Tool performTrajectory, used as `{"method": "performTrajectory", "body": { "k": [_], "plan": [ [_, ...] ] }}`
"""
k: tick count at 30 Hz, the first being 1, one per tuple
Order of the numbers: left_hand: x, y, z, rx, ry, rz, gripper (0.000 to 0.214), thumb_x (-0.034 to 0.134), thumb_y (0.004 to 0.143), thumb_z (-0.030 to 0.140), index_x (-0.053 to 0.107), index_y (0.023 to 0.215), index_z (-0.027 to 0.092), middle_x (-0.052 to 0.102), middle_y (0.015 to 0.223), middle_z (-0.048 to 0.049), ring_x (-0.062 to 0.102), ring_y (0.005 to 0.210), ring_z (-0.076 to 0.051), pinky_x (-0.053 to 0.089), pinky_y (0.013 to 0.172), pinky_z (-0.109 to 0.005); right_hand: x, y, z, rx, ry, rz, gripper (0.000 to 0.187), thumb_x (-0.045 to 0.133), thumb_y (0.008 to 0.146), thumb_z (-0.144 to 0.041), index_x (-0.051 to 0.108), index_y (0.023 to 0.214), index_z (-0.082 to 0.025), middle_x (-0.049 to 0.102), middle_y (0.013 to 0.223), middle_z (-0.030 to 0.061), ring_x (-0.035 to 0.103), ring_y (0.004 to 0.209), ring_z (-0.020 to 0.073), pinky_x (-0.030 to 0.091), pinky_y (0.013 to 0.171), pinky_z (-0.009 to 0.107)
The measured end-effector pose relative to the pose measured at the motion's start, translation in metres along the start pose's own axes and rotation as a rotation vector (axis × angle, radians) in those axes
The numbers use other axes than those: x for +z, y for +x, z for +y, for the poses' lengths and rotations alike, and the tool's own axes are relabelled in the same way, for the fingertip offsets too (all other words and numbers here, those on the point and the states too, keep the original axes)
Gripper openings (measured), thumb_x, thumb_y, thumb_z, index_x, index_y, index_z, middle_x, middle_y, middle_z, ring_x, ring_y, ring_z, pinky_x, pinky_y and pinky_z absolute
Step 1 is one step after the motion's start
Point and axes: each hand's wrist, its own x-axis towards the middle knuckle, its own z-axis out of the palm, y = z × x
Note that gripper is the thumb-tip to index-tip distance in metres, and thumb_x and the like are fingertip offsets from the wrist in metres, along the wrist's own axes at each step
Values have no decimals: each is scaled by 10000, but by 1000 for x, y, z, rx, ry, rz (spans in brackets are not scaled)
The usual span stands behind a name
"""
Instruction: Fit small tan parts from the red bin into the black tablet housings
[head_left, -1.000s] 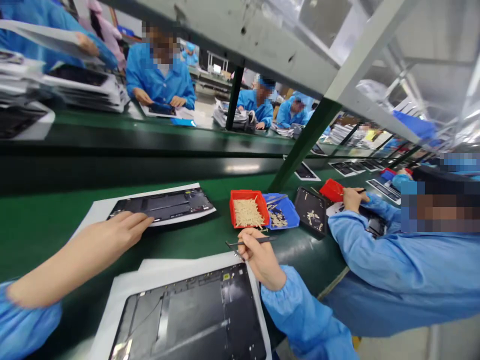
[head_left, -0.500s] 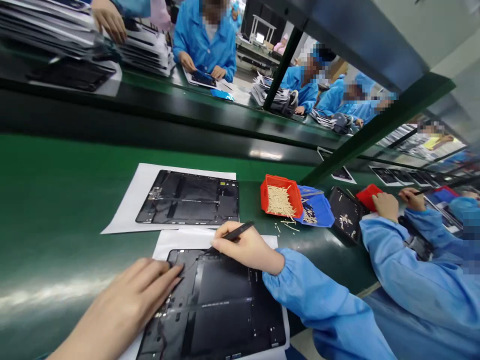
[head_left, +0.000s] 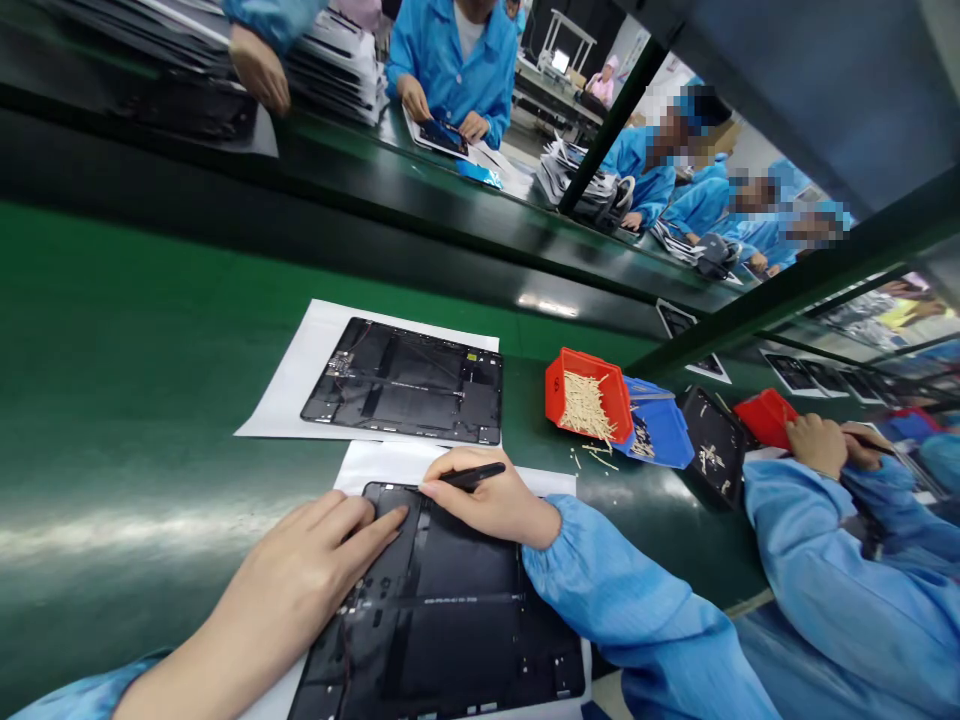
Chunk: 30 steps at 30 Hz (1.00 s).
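Note:
A black tablet back panel [head_left: 450, 620] lies on a white sheet at the near edge of the green belt. My left hand [head_left: 315, 570] rests flat on its upper left corner, fingers stretched out. My right hand [head_left: 487, 500] is closed round black tweezers [head_left: 472, 476], with the tips down at the panel's top edge. A second black panel [head_left: 409, 382] lies on its own white sheet just beyond.
A red bin of pale sticks [head_left: 589, 397], a blue bin [head_left: 660, 430] and a black tray [head_left: 711, 444] stand to the right. A co-worker's blue sleeve [head_left: 840, 580] fills the right side. Other people work across the far belt [head_left: 420, 215] beside stacked panels.
My left hand moved from the far panel to the near panel. My right hand brought the tweezers from beside the red bin down to the near panel's top edge.

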Motion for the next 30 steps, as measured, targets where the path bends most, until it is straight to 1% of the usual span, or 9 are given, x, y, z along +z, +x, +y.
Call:
{"method": "performTrajectory", "body": {
  "k": [6, 9, 11, 13, 15, 21, 24, 26, 30],
  "plan": [
    [0, -5, -2, -23, 8, -40, 350, 447, 1092, 209, 749, 1266, 251, 697, 926, -41, 585, 803, -209, 430, 710, -355, 3, 1, 1, 14, -11, -5, 242, 697, 1015, -424, 792, 908, -228, 813, 923, 52, 737, 845, 197, 604, 880, 338],
    [0, -5, -1, -1, 35, -43, 342, 453, 1088, 191, 736, 1278, 218, 685, 926, -43, 581, 812, -214, 427, 733, -359, 4, 1, 1, 15, -8, 2, 244, 698, 1017, -426, 800, 908, -233, 811, 919, 47, 746, 855, 200, 606, 883, 337],
    [0, -4, 0, 17, 66, -43, 347, 466, 1081, 172, 711, 1326, 179, 675, 929, -48, 580, 825, -218, 427, 757, -360, 4, 0, 1, 10, -5, 7, 252, 694, 1022, -434, 804, 913, -235, 812, 924, 48, 752, 863, 202, 608, 882, 337],
    [-1, -2, 2, 31, 116, -42, 383, 463, 1067, 143, 679, 1383, 139, 666, 934, -56, 581, 842, -230, 424, 776, -368, 4, -1, 1, -7, -2, 10, 263, 688, 1030, -439, 806, 920, -232, 815, 928, 53, 756, 868, 204, 609, 881, 338],
    [-1, 1, 5, 44, 171, -38, 426, 441, 1047, 107, 667, 1407, 128, 661, 935, -63, 582, 856, -245, 417, 779, -378, 5, -2, 1, -30, 0, 10, 271, 679, 1039, -435, 806, 924, -226, 818, 927, 59, 756, 866, 205, 611, 880, 342],
    [-2, 4, 9, 85, 310, -71, 517, 441, 937, 28, 707, 1374, 103, 686, 946, -96, 577, 870, -280, 410, 781, -412, 8, -4, 2, -91, -20, 26, 281, 662, 1060, -416, 812, 926, -219, 830, 921, 71, 756, 846, 208, 614, 853, 351],
    [-3, 5, 11, 95, 392, -95, 553, 446, 889, 6, 747, 1334, 134, 705, 943, -103, 574, 863, -284, 404, 769, -425, 9, -5, 0, -108, -42, 24, 295, 645, 1075, -416, 814, 932, -222, 833, 916, 71, 762, 832, 205, 617, 840, 345],
    [-5, 7, 15, 103, 440, -101, 562, 450, 863, -9, 764, 1309, 126, 701, 919, -108, 574, 854, -289, 396, 755, -434, 10, -6, 0, -126, -63, 24, 303, 633, 1088, -410, 812, 937, -217, 834, 906, 72, 765, 816, 198, 619, 826, 337],
    [-10, 13, 23, 96, 495, -143, 549, 494, 836, -32, 777, 1288, 97, 687, 899, -114, 587, 854, -297, 398, 767, -442, 14, -9, 3, -232, -115, 62, 267, 667, 1082, -374, 809, 943, -196, 835, 874, 77, 762, 764, 182, 619, 765, 302]
  ]
}}
